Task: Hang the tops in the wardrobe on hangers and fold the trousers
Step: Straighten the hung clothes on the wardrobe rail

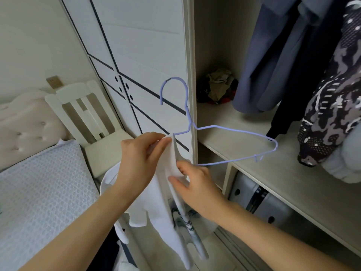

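Top [156, 208] white, hangs from lilac hanger [176, 78] | left hand [140, 159] pinches cloth at hanger's left end | right hand [195, 184] pinches cloth just below

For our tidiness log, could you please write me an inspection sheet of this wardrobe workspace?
Surface: pale shelf inside the open wardrobe.
Job's things: lilac hanger, one arm inside the white top, the other arm uncovered; no trousers seen.
Clutter: bundle of clothes at the shelf's back; grey case beneath the shelf.
Grippers: left hand and right hand both pinch the top.
Cables: nothing seen.
Surroundings: hung clothes on the right; chair, bed and socket on the left.
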A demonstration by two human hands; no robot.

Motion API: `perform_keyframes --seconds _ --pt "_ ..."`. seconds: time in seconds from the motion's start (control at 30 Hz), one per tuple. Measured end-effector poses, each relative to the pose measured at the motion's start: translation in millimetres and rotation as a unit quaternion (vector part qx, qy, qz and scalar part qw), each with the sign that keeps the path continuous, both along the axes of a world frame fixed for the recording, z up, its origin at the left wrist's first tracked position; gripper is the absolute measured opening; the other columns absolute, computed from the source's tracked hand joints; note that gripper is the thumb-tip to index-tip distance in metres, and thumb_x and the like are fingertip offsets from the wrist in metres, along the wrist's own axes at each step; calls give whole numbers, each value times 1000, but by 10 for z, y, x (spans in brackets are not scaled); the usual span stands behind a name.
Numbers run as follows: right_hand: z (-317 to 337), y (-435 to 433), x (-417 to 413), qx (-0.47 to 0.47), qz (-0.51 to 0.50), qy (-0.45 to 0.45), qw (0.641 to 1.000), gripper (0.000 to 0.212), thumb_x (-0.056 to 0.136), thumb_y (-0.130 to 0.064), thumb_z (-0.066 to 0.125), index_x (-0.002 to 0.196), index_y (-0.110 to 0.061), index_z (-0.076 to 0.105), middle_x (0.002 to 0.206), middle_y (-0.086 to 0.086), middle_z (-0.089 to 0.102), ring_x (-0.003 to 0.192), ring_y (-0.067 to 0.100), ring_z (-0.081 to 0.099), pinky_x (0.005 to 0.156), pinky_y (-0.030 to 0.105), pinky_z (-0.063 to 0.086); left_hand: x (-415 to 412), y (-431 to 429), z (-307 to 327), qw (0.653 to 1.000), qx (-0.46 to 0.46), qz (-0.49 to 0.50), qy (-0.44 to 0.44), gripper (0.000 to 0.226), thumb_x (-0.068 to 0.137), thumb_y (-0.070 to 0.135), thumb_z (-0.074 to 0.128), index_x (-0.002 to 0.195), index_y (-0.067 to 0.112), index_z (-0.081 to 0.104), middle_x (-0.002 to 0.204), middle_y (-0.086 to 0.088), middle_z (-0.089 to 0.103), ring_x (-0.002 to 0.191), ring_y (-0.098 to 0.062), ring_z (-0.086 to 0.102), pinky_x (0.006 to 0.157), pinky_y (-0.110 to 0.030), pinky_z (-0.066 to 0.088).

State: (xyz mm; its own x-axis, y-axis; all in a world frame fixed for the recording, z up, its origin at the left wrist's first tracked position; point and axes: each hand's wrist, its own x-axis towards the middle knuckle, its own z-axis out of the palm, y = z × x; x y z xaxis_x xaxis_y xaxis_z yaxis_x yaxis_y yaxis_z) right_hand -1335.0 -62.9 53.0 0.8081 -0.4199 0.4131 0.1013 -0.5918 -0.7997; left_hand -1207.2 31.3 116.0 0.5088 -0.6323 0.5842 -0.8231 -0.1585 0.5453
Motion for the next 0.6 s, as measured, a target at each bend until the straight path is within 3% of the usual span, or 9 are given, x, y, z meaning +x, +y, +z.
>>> perform_keyframes --seconds 0.07,0.17,0.23,0.33,0.47,0.53,0.6 --pt "-135 -44 -47 -65 1 38 997 24 92 -21 62 82 -30 42 65 -13 42 63 9 42 58 22 37 24 25 9 1000 -11 -2 5 23 96 30 61 87 12 73 68 -1 64 64 -22 55 61 -29 43" --pt "-443 -194 -188 -95 4 91 991 34 91 -27 60 72 -21 33 63 -7 37 64 15 37 58 28 31 95 66 1 1000 -16 6 23 27 96 34 58 88 12 73 70 -3 65 65 -23 56 66 -35 45" --pt "-644 -331 -302 -116 15 139 983 34 90 -35 56 69 -17 36 66 -4 42 70 15 41 67 25 32 170 93 -36 1000 -8 16 20 30 96 36 56 87 12 72 70 -5 64 66 -27 55 67 -41 46" --pt "-849 -593 -459 -163 7 198 966 37 87 -44 48 72 -11 56 79 2 56 89 10 46 88 27 38 257 148 -97 1000 3 18 4 34 98 39 56 88 11 71 72 -6 65 67 -23 56 67 -42 46" --pt "-995 -905 -683 -238 13 246 939 29 89 -41 45 81 -17 60 91 -4 53 103 2 39 112 34 24 384 255 -130 1000 -4 17 7 34 97 38 55 89 9 72 72 -2 65 71 -20 56 64 -31 43" --pt "-1041 -1017 -747 -306 2 235 923 18 91 -34 48 80 -22 56 89 -9 52 107 5 45 116 43 22 473 290 -182 999 14 1 -44 32 99 36 56 89 10 72 73 6 64 63 -13 56 66 -36 45" --pt "-1053 -1124 -780 -354 -31 216 909 12 89 -30 53 81 -23 58 92 -10 54 110 13 49 113 43 26 555 309 -287 988 56 -2 -144 30 98 34 52 89 13 72 74 12 60 61 -13 54 68 -44 42"
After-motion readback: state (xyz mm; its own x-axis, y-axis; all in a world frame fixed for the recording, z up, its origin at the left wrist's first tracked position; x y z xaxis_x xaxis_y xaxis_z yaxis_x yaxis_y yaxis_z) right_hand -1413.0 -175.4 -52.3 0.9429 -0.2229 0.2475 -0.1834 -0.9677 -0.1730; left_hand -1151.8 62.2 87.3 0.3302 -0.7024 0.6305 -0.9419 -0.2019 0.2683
